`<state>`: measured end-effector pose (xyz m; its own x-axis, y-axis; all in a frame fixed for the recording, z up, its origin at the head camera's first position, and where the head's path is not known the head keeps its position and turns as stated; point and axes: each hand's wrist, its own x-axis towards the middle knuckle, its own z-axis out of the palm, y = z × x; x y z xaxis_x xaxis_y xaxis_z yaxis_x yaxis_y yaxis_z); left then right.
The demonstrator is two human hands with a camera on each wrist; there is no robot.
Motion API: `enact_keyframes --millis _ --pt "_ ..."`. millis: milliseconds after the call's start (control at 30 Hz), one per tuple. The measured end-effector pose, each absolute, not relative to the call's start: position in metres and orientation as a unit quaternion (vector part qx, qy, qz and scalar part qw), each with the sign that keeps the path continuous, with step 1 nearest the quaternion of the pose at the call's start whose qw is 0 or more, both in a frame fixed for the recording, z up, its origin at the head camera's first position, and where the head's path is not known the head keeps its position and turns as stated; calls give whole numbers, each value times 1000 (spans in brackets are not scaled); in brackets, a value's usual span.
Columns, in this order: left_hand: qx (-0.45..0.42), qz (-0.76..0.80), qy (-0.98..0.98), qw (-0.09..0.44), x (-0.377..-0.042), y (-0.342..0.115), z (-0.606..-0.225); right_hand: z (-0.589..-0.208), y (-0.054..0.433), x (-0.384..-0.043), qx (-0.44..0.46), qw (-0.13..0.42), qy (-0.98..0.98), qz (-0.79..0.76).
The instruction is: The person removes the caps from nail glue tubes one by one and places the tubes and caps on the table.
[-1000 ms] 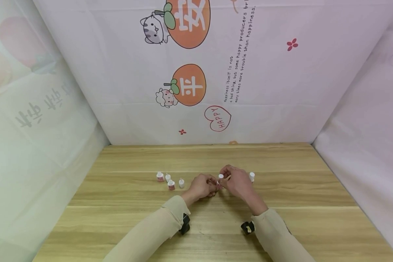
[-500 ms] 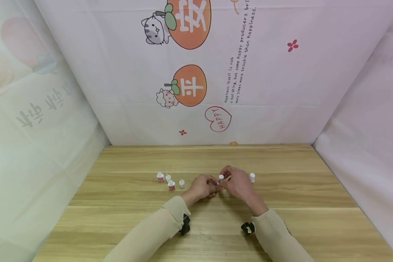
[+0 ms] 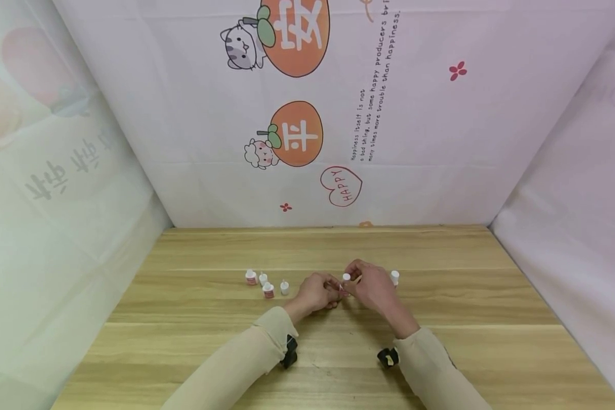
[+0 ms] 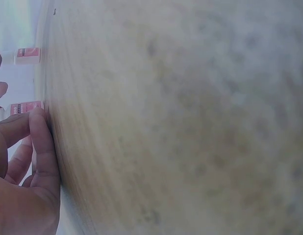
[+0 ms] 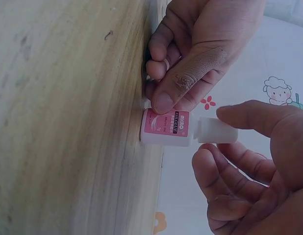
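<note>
A small white nail glue bottle (image 5: 166, 139) with a pink label stands upright on the wooden table, between the two hands. My left hand (image 3: 315, 293) grips its body from the left, the thumb lying over the label in the right wrist view. With thumb and fingers, my right hand (image 3: 376, 287) pinches the white cap (image 5: 217, 131) at the bottle's neck. A thin gap shows between cap and shoulder. In the left wrist view the same bottle's pink label (image 4: 25, 106) shows just beyond the left fingertips.
Left of the hands stand two uncapped glue bottles (image 3: 251, 278) and two white brush caps (image 3: 284, 288) with their brushes pointing up. Another bottle with a white cap (image 3: 394, 276) stands right of the right hand, partly hidden. Printed cloth walls (image 3: 415, 188) surround the table (image 3: 441, 353).
</note>
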<state>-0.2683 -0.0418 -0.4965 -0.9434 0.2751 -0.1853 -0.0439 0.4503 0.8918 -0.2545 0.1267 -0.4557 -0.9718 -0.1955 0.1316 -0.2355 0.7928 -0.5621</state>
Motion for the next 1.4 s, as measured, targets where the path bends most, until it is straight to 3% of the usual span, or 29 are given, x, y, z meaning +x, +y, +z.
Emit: enact_keyframes --millis 1400 --pt "81 503 848 143 -268 -43 -496 -455 124 -255 106 26 -950 292"
